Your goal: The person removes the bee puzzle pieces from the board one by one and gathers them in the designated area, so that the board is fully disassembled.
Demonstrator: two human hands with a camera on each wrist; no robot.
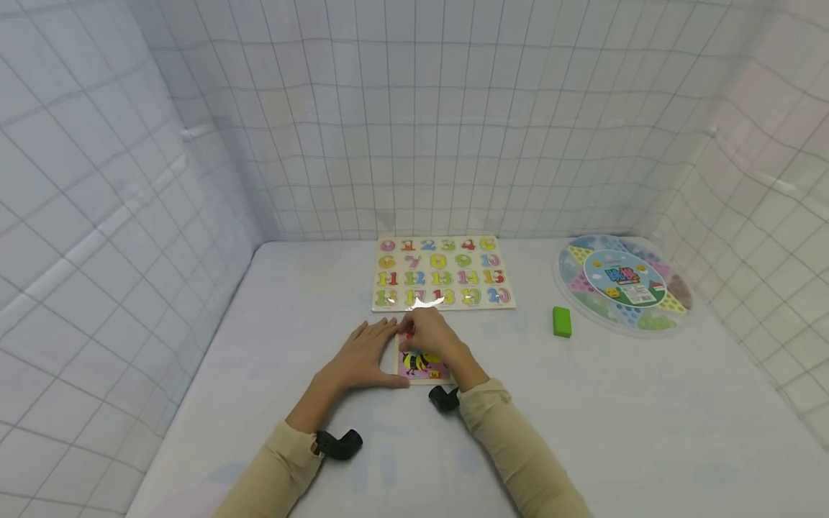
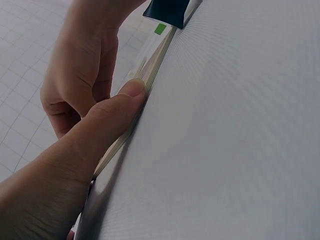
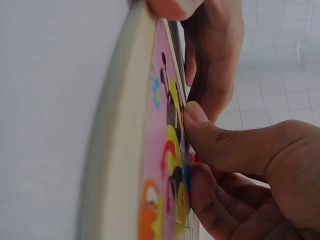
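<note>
A small wooden jigsaw puzzle with a cartoon bee on pink lies flat on the white table. My left hand rests at its left side, fingers straight and spread toward the far corner, thumb along the near edge. Over the puzzle's upper part my right hand is bent down, its thumb and curled fingers at the picture surface. They pinch a puzzle piece, of which a little red shows between them. The right hand covers part of the picture in the head view.
Behind the puzzle lies a number board with colourful numerals. A green block sits to the right. Farther right is a round board game in clear packaging. Grid-patterned cloth walls enclose the table at the back and sides.
</note>
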